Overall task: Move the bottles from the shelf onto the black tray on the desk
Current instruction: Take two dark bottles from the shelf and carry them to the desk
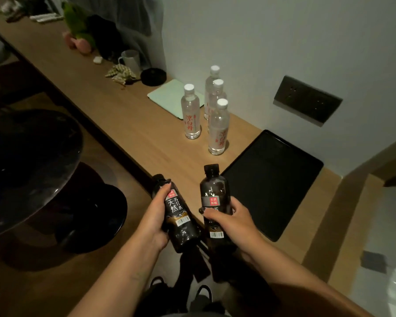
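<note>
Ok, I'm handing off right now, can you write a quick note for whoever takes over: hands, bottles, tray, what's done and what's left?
Left hand grips a dark bottle, tilted, near the desk's front edge.
Right hand grips a second dark bottle, roughly upright, just short of the black tray.
Four clear water bottles stand on the desk left of the tray, none on it.
Done: two dark bottles are in hand at the desk.
Left: set both on the tray, which holds nothing yet. The shelf is out of view, so I cannot tell whether more wait there.
</note>
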A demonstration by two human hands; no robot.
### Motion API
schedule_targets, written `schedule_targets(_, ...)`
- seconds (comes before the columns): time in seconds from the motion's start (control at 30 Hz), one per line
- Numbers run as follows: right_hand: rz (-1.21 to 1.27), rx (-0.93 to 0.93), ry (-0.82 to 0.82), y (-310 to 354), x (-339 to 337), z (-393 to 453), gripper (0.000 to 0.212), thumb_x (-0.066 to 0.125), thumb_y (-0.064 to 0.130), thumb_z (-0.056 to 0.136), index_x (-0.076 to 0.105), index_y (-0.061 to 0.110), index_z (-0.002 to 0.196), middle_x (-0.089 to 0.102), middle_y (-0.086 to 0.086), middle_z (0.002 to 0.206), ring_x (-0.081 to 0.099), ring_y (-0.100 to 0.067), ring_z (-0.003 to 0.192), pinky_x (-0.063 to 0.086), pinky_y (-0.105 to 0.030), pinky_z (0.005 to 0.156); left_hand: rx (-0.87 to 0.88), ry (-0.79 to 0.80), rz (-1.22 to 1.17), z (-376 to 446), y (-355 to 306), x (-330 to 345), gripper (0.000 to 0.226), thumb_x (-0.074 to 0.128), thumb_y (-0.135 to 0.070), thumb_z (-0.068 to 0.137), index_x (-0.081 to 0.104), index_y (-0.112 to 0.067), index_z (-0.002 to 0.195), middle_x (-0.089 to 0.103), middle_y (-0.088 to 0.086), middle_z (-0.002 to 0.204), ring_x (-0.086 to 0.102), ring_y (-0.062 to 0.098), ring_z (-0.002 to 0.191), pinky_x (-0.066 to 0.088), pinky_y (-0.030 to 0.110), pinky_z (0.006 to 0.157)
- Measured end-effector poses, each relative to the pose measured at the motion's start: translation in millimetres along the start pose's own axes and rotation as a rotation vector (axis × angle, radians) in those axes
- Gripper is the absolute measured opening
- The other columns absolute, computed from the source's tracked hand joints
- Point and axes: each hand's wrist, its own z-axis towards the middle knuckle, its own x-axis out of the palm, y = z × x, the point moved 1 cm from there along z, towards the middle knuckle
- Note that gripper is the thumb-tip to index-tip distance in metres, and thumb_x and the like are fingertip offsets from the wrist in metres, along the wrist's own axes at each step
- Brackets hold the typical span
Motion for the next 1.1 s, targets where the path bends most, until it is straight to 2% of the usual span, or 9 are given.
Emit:
schedule_targets(0.1, -0.008, -0.037, -0.093, 13, -3, 23, 0.032, 0.082, 0.024, 0.065, 0.067, 0.03, 0.092, 0.072, 0.004, 0.09, 0.068, -0.011, 0.085, 0.056, -0.033, 0.083, 0.0, -0.012, 0.05, 31, -24, 11, 0.056, 0.073, -0.049, 0.072, 0.064, -0.01, 0.111, 0.068, 0.013, 0.095, 0.066, 0.03, 0.088, 0.052, 0.046, 0.092)
schedule_targets(0.23, 0.004, -0.06, -0.208, 27, 0, 60, 0.036, 0.086, 0.022, 0.061, 0.067, 0.027, 0.091, 0.072, 0.004, 0.092, 0.068, -0.011, 0.086, 0.055, -0.031, 0.081, 0.019, 0.021, 0.173, 75, -61, 28, 0.075, 0.08, -0.054, 0.058, 0.064, -0.009, 0.116, 0.071, 0.016, 0.108, 0.068, 0.033, 0.096, 0.055, 0.044, 0.085)
schedule_targets(0.4, -0.135, -0.058, -0.407, 40, 11, 118, 0.056, 0.081, 0.047, 0.044, 0.066, 0.033, 0.096, 0.062, 0.004, 0.104, 0.059, -0.015, 0.101, 0.05, -0.04, 0.093, -0.002, 0.12, 0.297, 124, -111, 49, 0.082, 0.087, -0.053, 0.044, 0.067, -0.011, 0.112, 0.073, 0.015, 0.104, 0.071, 0.032, 0.094, 0.054, 0.047, 0.088)
schedule_targets(0.47, -0.194, -0.052, -0.488, 47, 17, 138, 0.049, 0.081, 0.042, 0.051, 0.063, 0.033, 0.096, 0.055, 0.005, 0.102, 0.052, -0.018, 0.105, 0.046, -0.038, 0.094, -0.003, 0.178, 0.323, 142, -131, 58, 0.075, 0.088, -0.047, 0.049, 0.067, -0.012, 0.111, 0.074, 0.014, 0.102, 0.071, 0.03, 0.094, 0.056, 0.045, 0.084)
schedule_targets(0.57, -0.202, -0.028, -0.566, 58, 25, 165, 0.047, 0.084, 0.033, 0.059, 0.06, 0.029, 0.099, 0.053, 0.003, 0.105, 0.051, -0.019, 0.108, 0.044, -0.031, 0.091, 0.076, 0.175, 0.406, 163, -156, 70, 0.042, 0.081, -0.025, 0.07, 0.066, -0.011, 0.107, 0.075, 0.011, 0.097, 0.071, 0.026, 0.089, 0.056, 0.036, 0.072)
schedule_targets(0.7, -0.201, -0.029, -0.689, 72, 38, 188, 0.045, 0.084, 0.022, 0.063, 0.054, 0.03, 0.095, 0.055, 0.01, 0.101, 0.055, -0.011, 0.1, 0.043, -0.024, 0.083, 0.246, 0.169, 0.686, 190, -177, 77, 0.061, 0.088, -0.015, 0.06, 0.059, -0.01, 0.113, 0.069, 0.006, 0.107, 0.067, 0.023, 0.095, 0.055, 0.041, 0.086)
schedule_targets(0.87, -0.338, -0.016, -0.74, 76, 52, 210, 0.044, 0.082, 0.025, 0.064, 0.057, 0.02, 0.101, 0.057, 0.007, 0.102, 0.055, -0.011, 0.096, 0.046, -0.026, 0.083, 0.423, 0.183, 0.956, 210, -187, 81, 0.068, 0.086, -0.011, 0.064, 0.05, -0.012, 0.122, 0.059, 0.003, 0.116, 0.056, 0.022, 0.108, 0.047, 0.039, 0.095)
schedule_targets(1.0, -0.418, -0.002, -0.715, 73, 58, 227, 0.033, 0.075, 0.036, 0.068, 0.057, 0.028, 0.095, 0.06, 0.008, 0.096, 0.058, -0.009, 0.092, 0.047, -0.022, 0.077, 0.485, 0.255, 1.07, 228, -187, 78, 0.065, 0.089, -0.023, 0.06, 0.052, -0.012, 0.113, 0.062, -0.004, 0.108, 0.059, 0.015, 0.102, 0.045, 0.031, 0.088)
schedule_targets(1.1, -0.458, 0.041, -0.703, 70, 59, 233, 0.034, 0.074, 0.041, 0.071, 0.058, 0.029, 0.099, 0.06, 0.009, 0.099, 0.057, -0.007, 0.093, 0.049, -0.024, 0.083, 0.48, 0.29, 1.114, 232, -186, 77, 0.067, 0.088, -0.019, 0.062, 0.046, -0.017, 0.114, 0.052, -0.008, 0.108, 0.051, 0.013, 0.105, 0.039, 0.031, 0.092)
